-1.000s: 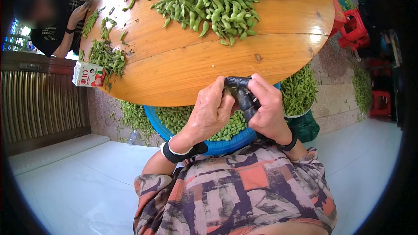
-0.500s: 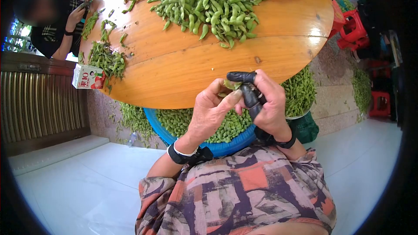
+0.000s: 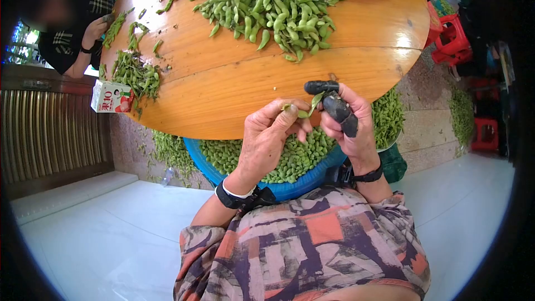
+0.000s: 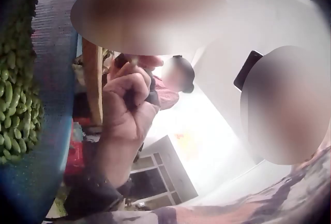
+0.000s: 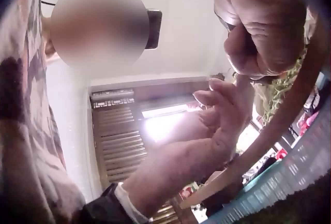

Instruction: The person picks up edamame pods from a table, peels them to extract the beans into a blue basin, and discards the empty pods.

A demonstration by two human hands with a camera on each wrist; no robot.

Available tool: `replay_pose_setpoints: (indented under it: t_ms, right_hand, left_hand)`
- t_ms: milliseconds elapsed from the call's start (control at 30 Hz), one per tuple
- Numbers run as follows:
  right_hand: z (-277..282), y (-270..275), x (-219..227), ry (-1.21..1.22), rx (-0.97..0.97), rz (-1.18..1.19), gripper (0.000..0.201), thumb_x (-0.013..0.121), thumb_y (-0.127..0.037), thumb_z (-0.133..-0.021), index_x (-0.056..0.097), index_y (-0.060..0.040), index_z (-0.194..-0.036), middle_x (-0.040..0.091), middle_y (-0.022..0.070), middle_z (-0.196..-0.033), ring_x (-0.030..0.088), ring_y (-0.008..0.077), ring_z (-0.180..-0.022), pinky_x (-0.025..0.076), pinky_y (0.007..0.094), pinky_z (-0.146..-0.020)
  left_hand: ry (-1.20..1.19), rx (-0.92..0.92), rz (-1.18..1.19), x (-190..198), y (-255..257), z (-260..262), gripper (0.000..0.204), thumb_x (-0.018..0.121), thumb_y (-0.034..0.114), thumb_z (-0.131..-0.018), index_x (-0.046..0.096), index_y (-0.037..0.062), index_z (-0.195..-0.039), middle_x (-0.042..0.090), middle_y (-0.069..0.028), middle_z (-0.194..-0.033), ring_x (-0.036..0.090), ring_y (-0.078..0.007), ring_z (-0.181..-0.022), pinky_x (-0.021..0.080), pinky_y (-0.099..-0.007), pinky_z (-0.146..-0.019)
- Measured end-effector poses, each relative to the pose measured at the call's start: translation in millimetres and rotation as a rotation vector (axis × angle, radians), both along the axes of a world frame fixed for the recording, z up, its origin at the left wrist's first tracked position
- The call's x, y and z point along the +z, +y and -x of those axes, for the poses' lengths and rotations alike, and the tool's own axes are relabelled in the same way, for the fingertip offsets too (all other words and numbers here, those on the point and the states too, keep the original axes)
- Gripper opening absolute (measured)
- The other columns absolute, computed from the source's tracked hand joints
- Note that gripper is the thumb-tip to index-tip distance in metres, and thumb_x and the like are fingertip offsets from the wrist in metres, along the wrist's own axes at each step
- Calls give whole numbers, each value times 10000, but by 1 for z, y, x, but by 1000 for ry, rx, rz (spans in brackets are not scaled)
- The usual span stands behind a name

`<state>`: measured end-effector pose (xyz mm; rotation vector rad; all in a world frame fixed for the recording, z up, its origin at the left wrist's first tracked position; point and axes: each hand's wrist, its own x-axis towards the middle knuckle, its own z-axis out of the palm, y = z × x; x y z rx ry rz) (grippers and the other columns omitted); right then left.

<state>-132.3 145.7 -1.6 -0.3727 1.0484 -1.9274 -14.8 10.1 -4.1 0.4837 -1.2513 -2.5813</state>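
Note:
My left hand (image 3: 264, 139) pinches a small green soybean pod (image 3: 302, 114) between thumb and forefinger. Just to its right, my right hand (image 3: 356, 122) wears black covers (image 3: 340, 112) on its thumb and forefinger and pinches a green pod piece (image 3: 316, 100) between them. Both hands hover over a blue tub (image 3: 298, 189) of shelled green beans (image 3: 290, 161), by the table's near edge. In the right wrist view the left hand (image 5: 207, 131) has bent fingers, below the right hand (image 5: 269, 25). The left wrist view shows the right hand (image 4: 129, 100) beyond a blurred patch.
A big heap of pods (image 3: 267, 5) covers the far part of the wooden table (image 3: 223, 86). A smaller pile (image 3: 136, 72) and a drink carton (image 3: 111, 97) stand at its left. Another person (image 3: 72, 56) sits there. More pods (image 3: 387, 117) lie right of the tub, near red stools (image 3: 454, 39).
The hands were pressed together a second ago and have drawn apart, the right one moving right. Green pod pieces now show between them. The other person's hands have separated.

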Motion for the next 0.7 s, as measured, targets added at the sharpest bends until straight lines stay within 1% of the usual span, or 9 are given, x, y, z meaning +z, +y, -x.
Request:
replay_pose_setpoints:
  t_ms: [100,167,200,333,433,467,533,667,700]
  right_hand:
    - [1,0,4,142,-49,-54,346,598,-141,-943,573,45,-1234,501,-49,-702,413,24,-526,345,171,-487]
    - [-9,-4,17,476,-62,-369,382,680,-129,-891,602,-27,-1250,544,-50,-756,490,40,-582,419,193,-553]
    - [-12,-4,15,594,-63,-349,409,727,-99,-845,631,-81,-1242,603,-38,-836,540,44,-647,456,205,-609]
    - [-15,-8,9,1048,-224,-362,371,716,-88,-851,642,-46,-1212,638,-11,-856,548,56,-662,468,215,-627]
    - [-17,-6,16,596,-140,-319,354,694,-76,-864,637,-31,-1210,622,-14,-800,538,66,-619,469,223,-592]
    - [-15,-5,13,596,-140,-318,354,694,-76,-864,637,-31,-1210,622,-14,-800,538,66,-619,469,223,-592]
    - [-7,0,3,35,-9,-92,337,672,-46,-870,632,-14,-1203,619,-11,-773,537,67,-587,456,222,-548]
    - [-12,-6,11,158,-29,-181,319,647,-52,-897,614,12,-1208,616,-6,-739,531,60,-559,446,232,-512]
    - [-19,-10,19,452,-107,-259,343,644,-16,-865,610,14,-1204,603,14,-748,545,88,-561,447,251,-505]
  left_hand:
    - [-27,51,150,-3,-4,1,227,521,170,-1012,627,-26,-1053,645,-104,-861,603,-143,-653,476,-243,-565]
    - [-52,90,65,-1,-4,0,184,560,143,-990,636,-14,-1049,643,-79,-831,587,-121,-633,454,-229,-537]
    - [-51,88,64,1,-3,1,184,560,143,-990,636,-14,-1049,643,-79,-831,587,-121,-633,454,-229,-537]
    - [-87,176,90,2,6,5,165,631,127,-950,658,-24,-1011,654,-66,-772,588,-97,-608,438,-212,-503]
    - [-61,168,37,3,5,3,145,634,116,-946,655,-21,-993,653,-65,-771,595,-107,-605,433,-215,-491]
    - [-52,134,11,4,5,3,140,626,116,-951,650,-19,-981,652,-65,-774,600,-112,-612,433,-218,-491]
    - [-24,115,-51,2,4,1,144,617,123,-959,642,-17,-979,651,-64,-780,601,-116,-614,429,-221,-487]
    - [-26,98,-98,4,4,2,156,580,145,-983,622,-6,-988,648,-59,-801,593,-124,-612,421,-229,-479]
    - [-26,99,-96,3,4,2,156,580,145,-983,622,-6,-988,648,-59,-801,593,-124,-612,421,-229,-479]
